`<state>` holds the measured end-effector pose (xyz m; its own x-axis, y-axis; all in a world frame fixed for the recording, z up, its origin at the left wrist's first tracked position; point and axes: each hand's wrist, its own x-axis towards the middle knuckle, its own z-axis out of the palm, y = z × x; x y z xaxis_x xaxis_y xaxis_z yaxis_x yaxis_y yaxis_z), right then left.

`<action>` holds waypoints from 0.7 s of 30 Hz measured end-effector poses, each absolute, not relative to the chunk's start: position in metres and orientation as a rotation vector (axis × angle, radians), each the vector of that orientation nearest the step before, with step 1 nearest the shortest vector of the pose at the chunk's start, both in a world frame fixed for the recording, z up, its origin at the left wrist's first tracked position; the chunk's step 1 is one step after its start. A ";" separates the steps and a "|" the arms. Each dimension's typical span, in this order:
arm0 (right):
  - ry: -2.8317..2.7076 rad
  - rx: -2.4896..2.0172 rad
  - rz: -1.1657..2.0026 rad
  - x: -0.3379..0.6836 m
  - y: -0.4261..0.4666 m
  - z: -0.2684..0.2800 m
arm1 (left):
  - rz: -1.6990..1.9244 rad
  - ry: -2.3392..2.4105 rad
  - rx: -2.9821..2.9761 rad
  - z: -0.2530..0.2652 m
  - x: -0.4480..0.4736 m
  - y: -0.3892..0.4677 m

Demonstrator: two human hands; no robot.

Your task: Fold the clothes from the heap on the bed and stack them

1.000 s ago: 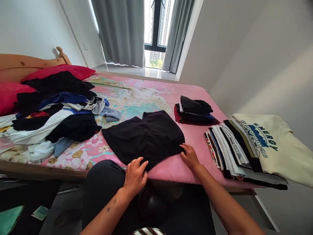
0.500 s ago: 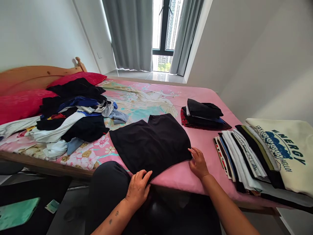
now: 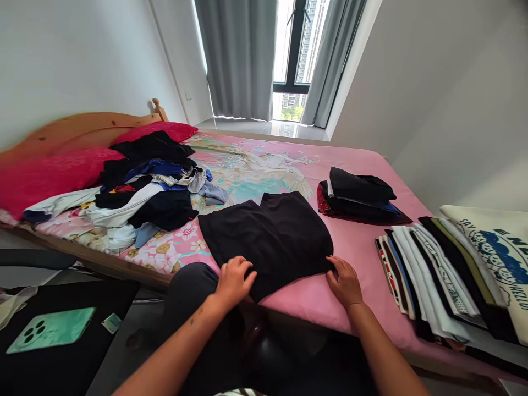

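Note:
Black shorts (image 3: 272,236) lie spread on the near edge of the bed, with a few creases and a notch on the far side. My left hand (image 3: 234,281) rests on their near left edge, its fingers slightly curled and the thumb apart. At their right corner, my right hand (image 3: 343,281) touches the edge with its fingertips, thumb held apart from them. Neither hand shows a firm grip on the cloth.
A heap of loose clothes (image 3: 160,187) lies left by the red pillows (image 3: 61,173). Folded dark clothes (image 3: 363,190) sit at right, beyond a long row of folded shirts (image 3: 437,275). A green phone (image 3: 53,329) lies on a black surface at lower left.
My left hand has moved up and onto the shorts' near left edge. My right hand stays at the right corner. The view has swung slightly left, showing more of the phone.

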<state>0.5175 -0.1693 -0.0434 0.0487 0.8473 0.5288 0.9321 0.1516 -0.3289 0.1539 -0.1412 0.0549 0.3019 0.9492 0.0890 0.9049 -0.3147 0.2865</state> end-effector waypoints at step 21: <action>-1.851 -1.356 -0.250 0.423 -0.203 -0.015 | 0.089 2.171 1.638 0.040 0.035 0.028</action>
<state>0.4233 -0.2030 -0.0148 -0.0951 0.7078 0.7000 0.8680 0.4032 -0.2898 0.0354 0.0277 0.0402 -0.2196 0.9319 -0.2886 0.9053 0.3048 0.2957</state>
